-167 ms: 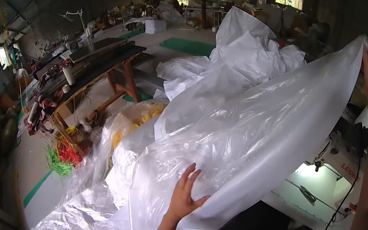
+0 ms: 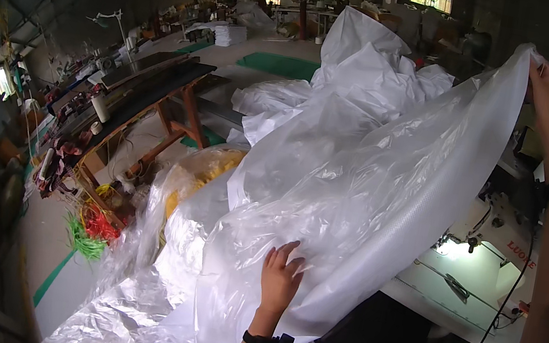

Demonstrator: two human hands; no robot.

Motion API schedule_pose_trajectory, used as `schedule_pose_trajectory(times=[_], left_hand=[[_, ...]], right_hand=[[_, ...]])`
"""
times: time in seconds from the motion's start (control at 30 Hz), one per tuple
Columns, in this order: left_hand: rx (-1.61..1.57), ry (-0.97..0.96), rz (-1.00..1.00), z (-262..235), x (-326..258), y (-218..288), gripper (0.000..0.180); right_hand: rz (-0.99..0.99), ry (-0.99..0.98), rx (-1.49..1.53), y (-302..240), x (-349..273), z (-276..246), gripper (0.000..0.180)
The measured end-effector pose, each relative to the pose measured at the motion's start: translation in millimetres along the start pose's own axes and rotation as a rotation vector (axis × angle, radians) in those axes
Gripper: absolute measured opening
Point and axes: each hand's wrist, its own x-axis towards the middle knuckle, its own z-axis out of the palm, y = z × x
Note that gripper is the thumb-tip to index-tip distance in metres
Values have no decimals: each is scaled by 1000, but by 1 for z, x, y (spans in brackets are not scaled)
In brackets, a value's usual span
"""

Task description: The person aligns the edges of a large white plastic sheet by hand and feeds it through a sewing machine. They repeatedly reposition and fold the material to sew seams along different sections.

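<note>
- Filling the centre of the frame, a clear plastic sheet (image 2: 374,189) runs from the lower left up to the upper right, crumpled and translucent.
- Behind it at top centre sits a heap of white bags (image 2: 360,62).
- A sewing machine (image 2: 486,260), white with a lit work area, shows at the right, under the sheet's edge.
- A long workbench (image 2: 150,87) stands at the left, with red and green cords (image 2: 92,227) on the floor below it.
- The right hand (image 2: 543,83), raised at upper right, pinches the sheet's top corner.
- The left hand (image 2: 280,275), at lower centre, lies flat on the sheet, fingers spread.
</note>
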Motion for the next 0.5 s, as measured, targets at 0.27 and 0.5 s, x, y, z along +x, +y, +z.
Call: schedule_pose_trajectory(times=[0.27,0.5], left_hand=[[-168,644,14,-69,-33,14,21],[132,-446,-277,-87,-48,28,33]], right_hand=[[7,-71,-51,7,11,23,32],[-23,-73,-128,24,20,34,29]])
